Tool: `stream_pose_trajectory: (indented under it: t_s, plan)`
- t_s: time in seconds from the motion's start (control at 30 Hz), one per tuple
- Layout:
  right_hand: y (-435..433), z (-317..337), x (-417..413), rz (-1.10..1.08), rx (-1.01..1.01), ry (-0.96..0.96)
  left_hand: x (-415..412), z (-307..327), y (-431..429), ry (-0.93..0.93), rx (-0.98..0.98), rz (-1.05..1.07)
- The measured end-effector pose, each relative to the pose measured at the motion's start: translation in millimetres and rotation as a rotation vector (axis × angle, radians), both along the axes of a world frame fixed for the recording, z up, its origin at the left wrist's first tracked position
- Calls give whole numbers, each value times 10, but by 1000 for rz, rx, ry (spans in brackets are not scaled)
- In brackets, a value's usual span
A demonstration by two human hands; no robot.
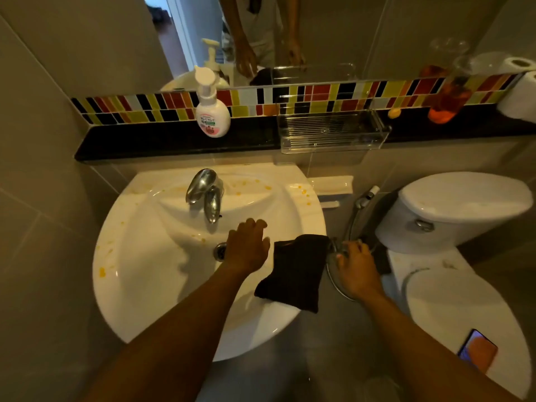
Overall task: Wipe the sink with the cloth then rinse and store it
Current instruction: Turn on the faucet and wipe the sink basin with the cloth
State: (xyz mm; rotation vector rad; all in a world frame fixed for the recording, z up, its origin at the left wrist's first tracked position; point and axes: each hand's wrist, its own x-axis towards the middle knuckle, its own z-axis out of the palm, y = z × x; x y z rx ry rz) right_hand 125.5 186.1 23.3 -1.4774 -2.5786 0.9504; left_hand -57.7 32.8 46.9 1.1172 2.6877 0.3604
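- Large grey wall tiles [37,158] cover the left side and the far wall.
- A mirror [290,30] hangs on the far wall above a strip of mosaic tiles [319,95] in red, yellow, black and white.
- A black ledge [174,140] runs below the strip, carrying a pump bottle [212,111], a clear plastic tray [330,132], an orange bottle [448,103] and toilet rolls [519,94].
- A white toilet cistern [452,210] stands at the right, its closed lid [464,314] nearer, with a phone [478,351] lying on it.
- The floor [319,358] is grey.
- Lighting is dim and warm.
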Motion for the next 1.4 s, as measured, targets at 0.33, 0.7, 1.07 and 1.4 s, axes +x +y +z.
stream_pose_trajectory:
  t_s: [0.33,0.7,1.07,1.4]
  plan:
    - [-761,-473,-491,192,134,-108,-907,505,6,275,-47,196]
    - [-669,-702,-687,113,304,-112,-1383,303,-47,209,-219,266]
    - [-53,-751,-967,270,340,-111,-1465,144,94,156,-31,375]
    - [728,-617,-1795,494,369,-108,-1508,67,80,188,-9,380]
